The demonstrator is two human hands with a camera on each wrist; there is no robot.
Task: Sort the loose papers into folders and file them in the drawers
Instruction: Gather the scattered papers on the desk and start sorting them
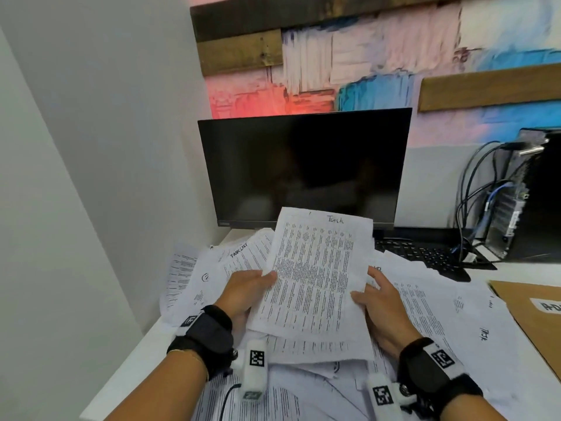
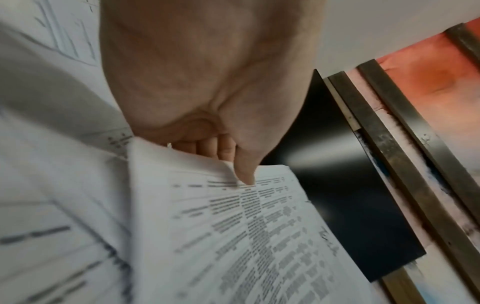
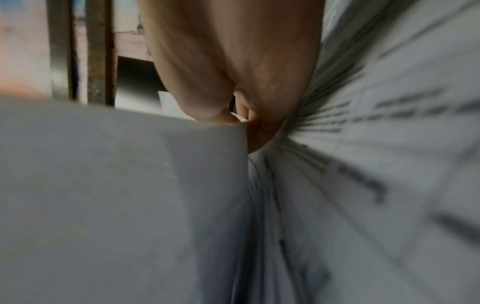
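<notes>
A thin sheaf of printed papers [image 1: 315,268], with "Task" handwritten at its top, is held tilted above a heap of loose papers [image 1: 431,305] on the white desk. My left hand [image 1: 267,279] grips its left edge. In the left wrist view the left hand [image 2: 233,162] has its thumb pressed on the printed face of the sheaf [image 2: 259,236] and its fingers underneath. My right hand [image 1: 367,291] pinches the right edge, thumb in front. In the right wrist view the right hand [image 3: 241,117] is seen closed on the blank back of the sheaf [image 3: 116,185]. A brown folder [image 1: 534,317] with a white label lies at the right.
A dark monitor [image 1: 303,168] stands just behind the papers, with a black keyboard [image 1: 425,253] partly buried under sheets. A computer tower [image 1: 531,192] with hanging cables [image 1: 473,208] is at the back right. A wall runs along the desk's [image 1: 142,354] left edge.
</notes>
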